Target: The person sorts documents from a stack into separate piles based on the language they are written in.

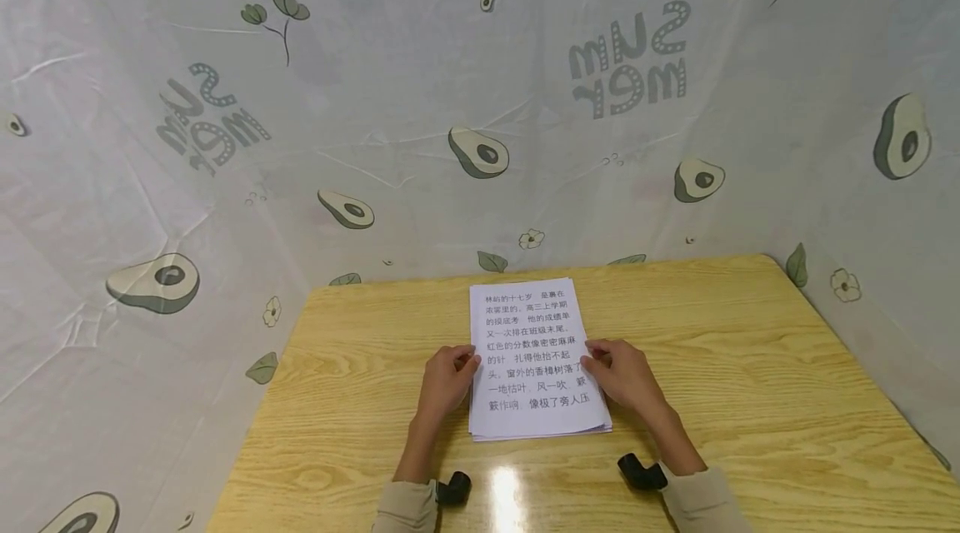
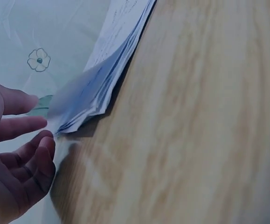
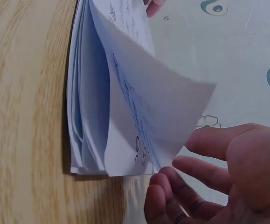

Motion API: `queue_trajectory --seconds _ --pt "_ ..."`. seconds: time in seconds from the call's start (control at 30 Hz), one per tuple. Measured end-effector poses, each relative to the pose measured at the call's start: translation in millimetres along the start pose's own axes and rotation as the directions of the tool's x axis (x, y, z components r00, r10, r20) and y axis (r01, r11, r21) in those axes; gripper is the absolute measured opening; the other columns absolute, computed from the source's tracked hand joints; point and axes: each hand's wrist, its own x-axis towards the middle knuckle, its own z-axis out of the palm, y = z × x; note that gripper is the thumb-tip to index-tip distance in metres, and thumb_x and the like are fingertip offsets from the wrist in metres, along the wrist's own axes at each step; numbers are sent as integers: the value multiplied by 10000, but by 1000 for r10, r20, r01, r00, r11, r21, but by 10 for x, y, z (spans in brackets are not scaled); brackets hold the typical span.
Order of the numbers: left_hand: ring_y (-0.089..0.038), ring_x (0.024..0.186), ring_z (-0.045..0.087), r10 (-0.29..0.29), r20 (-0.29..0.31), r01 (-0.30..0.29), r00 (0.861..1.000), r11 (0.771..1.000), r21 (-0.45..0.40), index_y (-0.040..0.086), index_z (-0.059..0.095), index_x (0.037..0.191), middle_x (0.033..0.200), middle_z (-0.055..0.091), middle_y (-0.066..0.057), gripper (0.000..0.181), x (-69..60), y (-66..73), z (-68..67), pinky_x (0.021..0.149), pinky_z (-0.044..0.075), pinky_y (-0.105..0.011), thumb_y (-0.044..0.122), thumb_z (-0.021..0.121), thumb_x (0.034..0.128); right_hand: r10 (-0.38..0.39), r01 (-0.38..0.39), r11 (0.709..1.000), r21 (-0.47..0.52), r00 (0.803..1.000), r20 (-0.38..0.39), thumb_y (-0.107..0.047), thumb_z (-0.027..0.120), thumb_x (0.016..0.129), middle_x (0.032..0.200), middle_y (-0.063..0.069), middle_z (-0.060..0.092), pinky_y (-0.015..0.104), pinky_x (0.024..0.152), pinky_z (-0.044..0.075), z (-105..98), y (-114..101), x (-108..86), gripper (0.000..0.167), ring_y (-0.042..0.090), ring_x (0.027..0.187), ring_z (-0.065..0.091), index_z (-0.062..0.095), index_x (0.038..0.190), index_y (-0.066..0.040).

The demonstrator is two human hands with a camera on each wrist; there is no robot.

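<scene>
My left fingers [image 1: 463,371] and right fingers [image 1: 600,370] pinch opposite edges of the paper stack [image 1: 528,366] on the tabletop [image 1: 735,350]. Judged step: steadying. Next calls for even pressure.

One table [image 1: 360,375] carries one stack of paper [image 1: 525,341], its sheets too close to count. Along the stack's side edges are two hands, a left hand [image 1: 446,381] and a right hand [image 1: 627,373], with two sleeves [image 1: 407,506] and two black wrist pieces [image 1: 453,489]. Beyond the table's far edge, the cloth [image 1: 405,83] bears two "summer" prints [image 1: 630,62].
</scene>
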Motion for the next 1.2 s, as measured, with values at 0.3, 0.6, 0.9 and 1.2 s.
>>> queue_trajectory --seconds 0.3,0.6,0.9,1.2 --pt "-155 835 675 -10 -11 9 1000 996 -89 14 760 1282 1024 742 -104 322 -6 75 0 670 555 -223 126 762 980 16 -15 997 82 1000 -13 -98 728 994 1080 177 746 235 723 570 -5 -21 14 435 275 951 766 656 1382 84" --pt "-161 832 710 -4 -20 2 1000 991 -136 -11 735 1304 1043 758 -140 375 -14 97 -31 662 578 -219 10 774 931 38 -35 993 116 999 -25 -45 719 979 1076 196 740 272 741 611 -22 -31 12 409 299 959 777 665 1362 90" --pt "-176 813 717 -26 -40 17 999 979 -205 22 744 1298 1057 758 -150 380 5 100 -93 596 588 -230 -24 768 921 56 -50 983 174 998 -30 -44 704 1004 1101 207 730 213 713 559 -68 -6 35 400 301 981 770 657 1387 62" --pt "-173 818 712 -41 -37 32 998 975 -220 33 741 1307 1068 749 -148 384 0 112 -96 590 600 -242 -29 763 928 70 -63 977 202 997 -27 -37 710 998 1104 205 720 207 695 552 -76 6 38 407 264 960 760 655 1390 58"
